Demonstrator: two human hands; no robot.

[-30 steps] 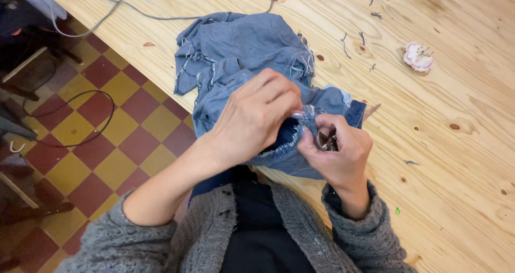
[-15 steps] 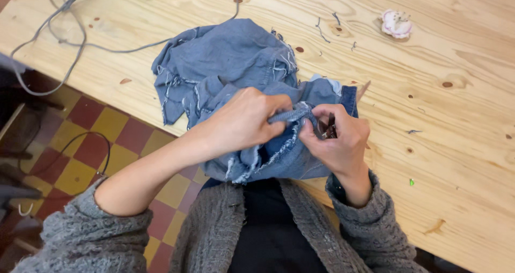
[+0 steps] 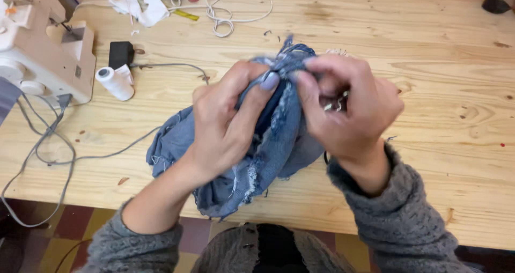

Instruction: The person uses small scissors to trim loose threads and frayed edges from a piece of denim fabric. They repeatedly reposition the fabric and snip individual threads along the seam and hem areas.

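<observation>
Both hands, left hand [image 3: 225,123] and right hand [image 3: 343,115], are pinching shut on the frayed denim [image 3: 279,139] edge; soft, floppy, light cloth is sagging below the grip onto the bench [image 3: 429,53].

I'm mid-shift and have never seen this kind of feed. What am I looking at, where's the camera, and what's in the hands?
There is no machine arm here: a person works with two bare hands, and the one camera sits on their head, looking down. Both hands pinch a bunched piece of frayed blue denim raised over a wooden table. The left hand grips the fabric's top edge; the right hand holds it too, with a small metal tool, too hidden to name, tucked in the palm. On the table lie a cream sewing machine, a white thread spool, grey cables and a coiled white cord.
</observation>
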